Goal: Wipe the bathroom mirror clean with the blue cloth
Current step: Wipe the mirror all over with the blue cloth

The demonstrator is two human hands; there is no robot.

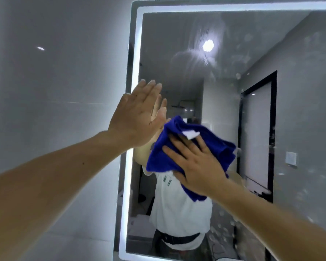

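The bathroom mirror [233,59] fills the right of the head view, framed by a lit white strip. Its glass carries streaks near the top and many spots on the right and lower right. My right hand [194,162] presses the crumpled blue cloth [220,147] flat against the glass at mid-height, fingers straight and spread. A white tag shows on the cloth above my fingers. My left hand [137,117] rests flat with straight fingers on the mirror's left edge, just left of the cloth.
A glossy grey tiled wall [55,91] lies left of the mirror. The mirror reflects a person in a white shirt, a dark-framed door, a ceiling light and a wall switch.
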